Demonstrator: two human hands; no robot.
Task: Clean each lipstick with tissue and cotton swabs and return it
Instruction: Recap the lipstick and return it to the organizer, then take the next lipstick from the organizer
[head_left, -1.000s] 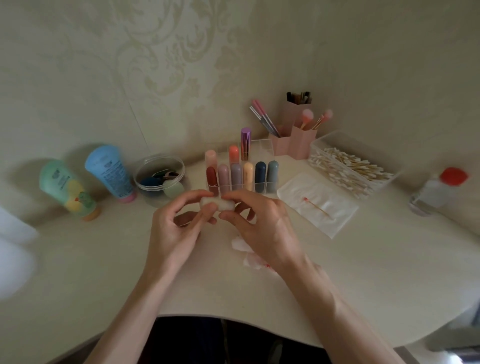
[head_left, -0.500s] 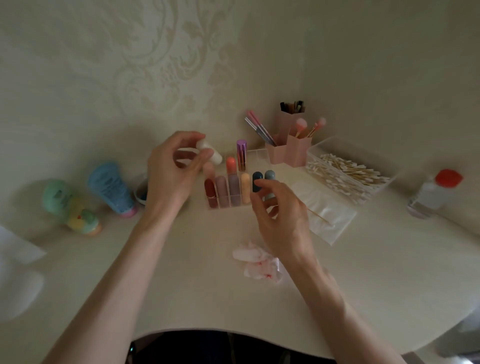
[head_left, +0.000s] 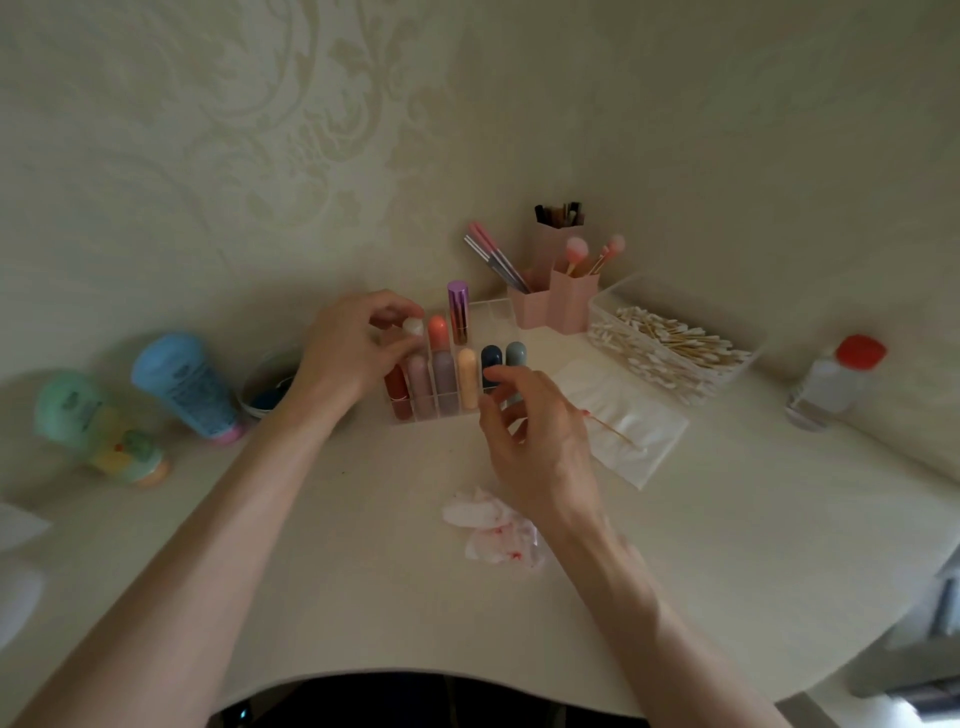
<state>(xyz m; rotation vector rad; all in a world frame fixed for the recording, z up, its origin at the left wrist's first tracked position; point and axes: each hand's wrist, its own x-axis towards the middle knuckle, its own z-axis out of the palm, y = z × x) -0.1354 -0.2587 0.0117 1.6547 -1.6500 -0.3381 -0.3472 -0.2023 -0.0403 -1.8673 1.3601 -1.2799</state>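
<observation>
Pale lipstick (head_left: 413, 327): back row of the clear organiser (head_left: 498, 314), near the tabletop's far edge, just beside the coral tube (head_left: 438, 332)
Left hand (head_left: 348, 358): fingers pinch the pale lipstick at its top end
Right hand (head_left: 540, 441): fingers loosely curled, holding nothing, by the dark blue tube (head_left: 491, 357) in the front row
Handling (judged): light, rigid, smooth shell, probably slippery; the cap may pull off, so grip the barrel; close-packed neighbours look easy to knock
Used tissue (head_left: 493, 530): crumpled, red-stained, toward the tabletop's near edge
Obscured: the lipstick's lower body is behind the left hand; whether it is fully seated in its slot cannot be told; the organiser walls are barely visible
</observation>
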